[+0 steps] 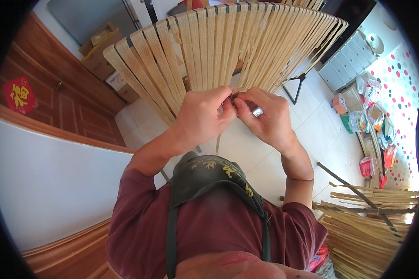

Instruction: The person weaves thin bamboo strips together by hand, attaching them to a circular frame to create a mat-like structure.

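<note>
A wide fan of flat, pale bamboo strips [219,46] spreads out above my hands, the strips converging toward one point at chest height. My left hand [201,116] pinches that gathered point from the left, fingers curled around the strip ends. My right hand [265,116] meets it from the right, fingertips pressed on the same bundle, a silver ring on one finger. Both hands touch each other at the fingertips. A single loose strip end hangs down below them.
A bundle of long bamboo strips [372,218] lies on the tiled floor at lower right. Cardboard boxes [100,51] stand by a wooden door at upper left. Packets lie along a shelf [370,121] by the dotted wall. A white cabinet [347,58] stands behind.
</note>
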`<move>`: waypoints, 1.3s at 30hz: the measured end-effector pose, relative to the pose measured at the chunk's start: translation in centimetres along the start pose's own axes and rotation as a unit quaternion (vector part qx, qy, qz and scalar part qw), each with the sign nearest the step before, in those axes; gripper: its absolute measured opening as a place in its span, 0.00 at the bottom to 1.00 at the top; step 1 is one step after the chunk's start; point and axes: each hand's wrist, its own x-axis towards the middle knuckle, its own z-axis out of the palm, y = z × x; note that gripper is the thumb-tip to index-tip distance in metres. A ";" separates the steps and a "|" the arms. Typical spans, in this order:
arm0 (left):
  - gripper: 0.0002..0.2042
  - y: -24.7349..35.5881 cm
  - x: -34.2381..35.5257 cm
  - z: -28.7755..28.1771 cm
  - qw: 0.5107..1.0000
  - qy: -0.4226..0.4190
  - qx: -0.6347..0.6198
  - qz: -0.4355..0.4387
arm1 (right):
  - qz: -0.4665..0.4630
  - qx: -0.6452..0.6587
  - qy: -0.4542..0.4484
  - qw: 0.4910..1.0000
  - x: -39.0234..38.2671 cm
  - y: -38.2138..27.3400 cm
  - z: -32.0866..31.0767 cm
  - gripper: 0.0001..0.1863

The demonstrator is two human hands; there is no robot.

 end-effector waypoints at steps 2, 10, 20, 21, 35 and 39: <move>0.11 0.6 0.3 -0.7 0.999 -0.023 -0.014 -0.020 | 0.006 0.011 0.003 1.000 -0.1 0.2 -0.1 0.07; 0.09 -1.1 1.1 -2.2 0.981 -0.080 -0.129 -0.121 | 0.074 0.110 0.007 0.991 -0.2 0.8 0.8 0.09; 0.08 -1.0 1.1 -1.8 0.987 -0.069 -0.108 -0.099 | 0.090 0.086 0.003 0.992 0.1 0.9 1.5 0.09; 0.08 -1.1 1.0 -1.8 0.989 -0.068 -0.093 -0.093 | 0.096 0.089 0.001 0.991 0.2 1.0 1.5 0.09; 0.08 -1.7 0.8 -0.2 0.994 -0.041 -0.072 -0.077 | -0.030 -0.207 0.086 0.974 0.0 1.6 3.5 0.07; 0.08 -2.5 0.6 0.2 0.993 -0.015 -0.096 -0.073 | -0.052 -0.182 0.099 0.977 0.1 1.9 3.8 0.08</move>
